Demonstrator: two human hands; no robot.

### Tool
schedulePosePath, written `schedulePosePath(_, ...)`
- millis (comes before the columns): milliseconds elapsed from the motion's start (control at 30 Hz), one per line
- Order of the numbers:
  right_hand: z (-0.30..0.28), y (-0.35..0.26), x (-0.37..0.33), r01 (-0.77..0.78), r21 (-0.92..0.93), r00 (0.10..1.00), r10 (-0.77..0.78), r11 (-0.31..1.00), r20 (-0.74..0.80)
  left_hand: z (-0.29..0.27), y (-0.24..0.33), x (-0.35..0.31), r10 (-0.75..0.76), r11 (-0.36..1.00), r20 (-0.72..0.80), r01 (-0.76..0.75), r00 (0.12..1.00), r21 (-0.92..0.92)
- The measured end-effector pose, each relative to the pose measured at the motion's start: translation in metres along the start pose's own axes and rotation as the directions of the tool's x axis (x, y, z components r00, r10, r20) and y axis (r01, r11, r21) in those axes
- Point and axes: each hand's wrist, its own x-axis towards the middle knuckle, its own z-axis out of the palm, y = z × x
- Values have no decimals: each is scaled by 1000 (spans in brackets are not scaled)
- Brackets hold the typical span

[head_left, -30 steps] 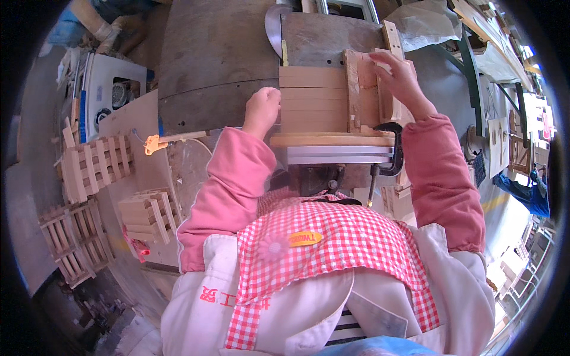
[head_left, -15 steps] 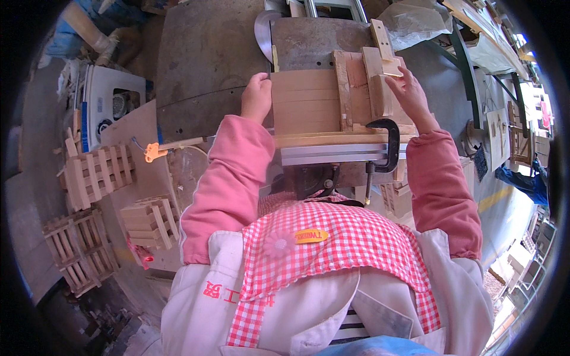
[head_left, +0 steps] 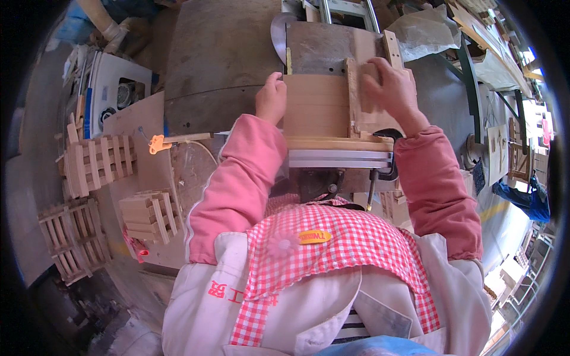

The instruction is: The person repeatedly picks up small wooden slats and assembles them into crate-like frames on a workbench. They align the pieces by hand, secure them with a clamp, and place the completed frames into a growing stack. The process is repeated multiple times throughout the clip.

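My left hand (head_left: 272,99) is closed at the left edge of a flat wooden board (head_left: 317,107), thumb pointing away from me. The board lies on a metal saw table, its near edge against a wooden fence strip (head_left: 326,144). A narrow wooden batten (head_left: 352,98) stands along the board's right side. Right of that, my right hand (head_left: 393,89) curls its fingers round a pale wooden block (head_left: 369,50), which is smeared by motion. Ahead of my left hand, a round saw blade (head_left: 279,38) rises beside the table plate.
A black C-clamp (head_left: 393,155) grips the right end of the silver rail (head_left: 338,159). A drilled wooden strip (head_left: 392,48) and plastic sheeting (head_left: 424,32) lie at the far right. Stacked slatted wood (head_left: 101,163) and an orange-handled item (head_left: 158,144) are at the left.
My right hand has moved left over the block, its fingers now curled round it, and the block is shifting. My left hand stays at the board. The whole view has shifted slightly.
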Motion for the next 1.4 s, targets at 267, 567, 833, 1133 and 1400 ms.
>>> schedulePosePath(267, 91, -69, 7, -210, -124, 903, 241, 970, 357, -1, -2, -6, -17, 995, 33, 20, 999, -93)
schedulePosePath(567, 93, -63, 20, -120, -93, 949, 142, 988, 282, 0, 2, -8, 10, 1000, -51, -10, 999, -4)
schedulePosePath(833, 94, -53, 33, 16, 1, 846, -14, 1000, 533, 0, -8, -2, -14, 986, -13, 12, 1000, -168)
schedulePosePath(1133, 71, -40, 75, -103, 2, 474, 47, 995, 879, -28, -3, -21, -248, 949, 298, 293, 922, -115)
schedulePosePath(1400, 68, -42, 78, -62, 42, 467, -8, 997, 884, -22, 10, -36, -336, 845, 223, 397, 915, -358)
